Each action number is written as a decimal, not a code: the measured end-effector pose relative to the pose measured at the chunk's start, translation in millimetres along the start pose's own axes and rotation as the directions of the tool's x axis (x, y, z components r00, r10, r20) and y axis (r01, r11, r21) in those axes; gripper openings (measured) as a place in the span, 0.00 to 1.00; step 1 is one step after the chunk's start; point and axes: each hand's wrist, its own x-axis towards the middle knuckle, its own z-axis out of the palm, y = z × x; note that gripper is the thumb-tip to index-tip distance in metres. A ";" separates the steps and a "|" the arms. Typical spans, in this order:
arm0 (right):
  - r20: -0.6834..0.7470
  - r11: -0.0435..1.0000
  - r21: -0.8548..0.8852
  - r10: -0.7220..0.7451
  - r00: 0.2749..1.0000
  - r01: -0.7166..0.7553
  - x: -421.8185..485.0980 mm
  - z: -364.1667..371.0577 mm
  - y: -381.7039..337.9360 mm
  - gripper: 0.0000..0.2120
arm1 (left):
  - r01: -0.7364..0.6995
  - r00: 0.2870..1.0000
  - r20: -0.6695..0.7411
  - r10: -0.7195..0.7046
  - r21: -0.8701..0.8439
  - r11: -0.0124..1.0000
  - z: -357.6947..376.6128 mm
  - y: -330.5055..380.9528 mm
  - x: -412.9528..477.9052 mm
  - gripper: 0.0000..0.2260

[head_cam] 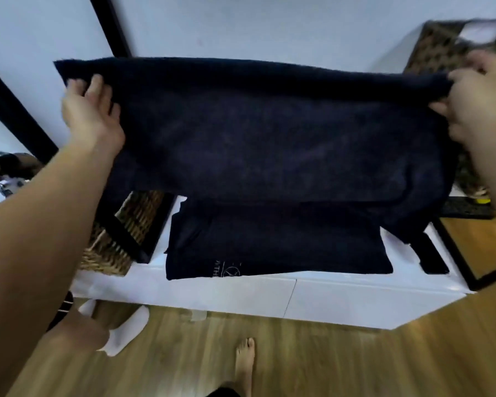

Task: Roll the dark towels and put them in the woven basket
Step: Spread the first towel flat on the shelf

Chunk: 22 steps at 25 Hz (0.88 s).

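Observation:
I hold a dark navy towel (269,133) spread wide in the air above a white cabinet top (327,293). My left hand (89,110) grips its upper left corner and my right hand (481,101) pinches its upper right corner. Beneath it a folded dark cloth with a small pale logo (275,247) lies flat on the cabinet. A woven basket (121,239) with a dark rim stands at the cabinet's left end, partly hidden by my left forearm and the towel.
A second dark woven basket (441,44) stands at the back right against the white wall. A black strap (430,256) lies at the cabinet's right end. Another person's arm with a watch (6,164) shows at far left. Wooden floor and bare feet (245,365) lie below.

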 end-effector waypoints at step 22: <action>0.541 0.342 -0.805 0.087 0.837 0.485 93.5 167.6 109.3 0.30 | -0.611 0.752 0.558 -0.351 0.790 -0.051 131.7 -139.0 142.2 0.32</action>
